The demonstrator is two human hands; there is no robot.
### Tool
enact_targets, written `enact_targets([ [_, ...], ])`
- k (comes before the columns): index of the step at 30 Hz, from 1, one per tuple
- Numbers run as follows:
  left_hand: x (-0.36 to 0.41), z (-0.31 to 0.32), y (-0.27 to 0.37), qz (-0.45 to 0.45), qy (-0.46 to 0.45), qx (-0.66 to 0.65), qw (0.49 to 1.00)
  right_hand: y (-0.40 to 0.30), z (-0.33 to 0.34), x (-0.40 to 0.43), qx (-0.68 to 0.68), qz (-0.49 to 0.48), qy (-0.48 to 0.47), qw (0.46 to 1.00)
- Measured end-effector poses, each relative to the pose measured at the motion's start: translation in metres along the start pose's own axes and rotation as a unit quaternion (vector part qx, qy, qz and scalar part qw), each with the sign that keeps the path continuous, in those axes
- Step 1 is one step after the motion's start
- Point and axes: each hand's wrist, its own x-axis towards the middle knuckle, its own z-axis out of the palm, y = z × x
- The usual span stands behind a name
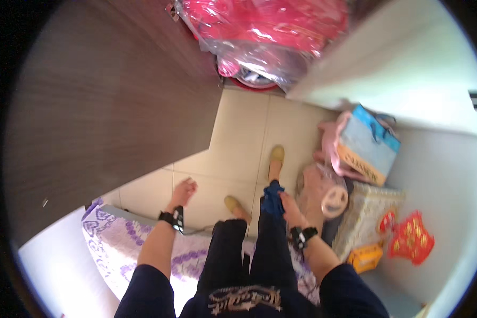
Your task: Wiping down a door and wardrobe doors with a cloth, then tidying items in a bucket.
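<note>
My right hand (pixel 290 206) grips a crumpled dark blue cloth (pixel 273 200) in front of my right leg. How the fingers close around the cloth is partly hidden. My left hand (pixel 186 190) hangs over the tiled floor (pixel 238 131), its fingers loosely bent and nothing visible in it. Each wrist wears a black strap with a small device. Below are my feet in yellow slippers (pixel 277 154), one ahead of the other.
A dark wood panel (pixel 115 99) rises at the left. Ahead, pink items in clear plastic (pixel 262 24) sit above a red basin (pixel 258 85). Along the right wall stand a pink pig-shaped item (pixel 330 198), a blue-and-white paper bag (pixel 367 145) and a lace-covered surface (pixel 365 214). Purple-patterned bedding (pixel 187 258) lies behind me.
</note>
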Motion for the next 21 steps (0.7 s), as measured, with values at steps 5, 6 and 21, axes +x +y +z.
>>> enact_targets([
  [5,-0.029,-0.079,0.101,-0.146,0.163,-0.068,0.973,0.006,-0.029,-0.057,0.279,0.433,0.034,0.857],
  [6,-0.060,-0.095,0.071,-0.120,0.175,-0.003,0.977,0.000,-0.023,-0.063,0.105,0.414,0.004,0.904],
  [21,-0.205,0.146,0.094,-0.300,-0.216,-0.572,0.732,-0.110,-0.115,-0.001,0.409,0.555,-0.077,0.720],
])
